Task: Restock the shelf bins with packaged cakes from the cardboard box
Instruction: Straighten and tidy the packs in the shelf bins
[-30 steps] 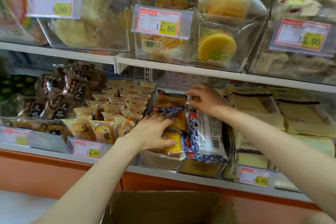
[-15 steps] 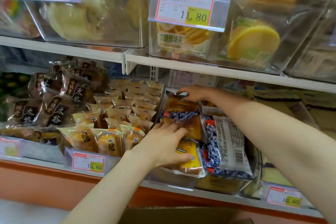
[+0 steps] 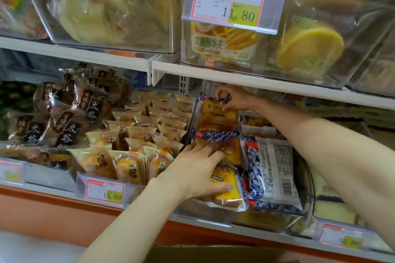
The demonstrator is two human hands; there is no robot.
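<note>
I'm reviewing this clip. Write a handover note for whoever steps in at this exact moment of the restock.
Left hand: fingers flat, pressing on the front cake packs in the clear bin.
Right hand: pinches the top edge of the rear cake pack at the back of the same row.
Done: several packs are lined up in the bin.
Left: seat the rear pack, then fetch more from the cardboard box below; its contents are out of view.
</note>
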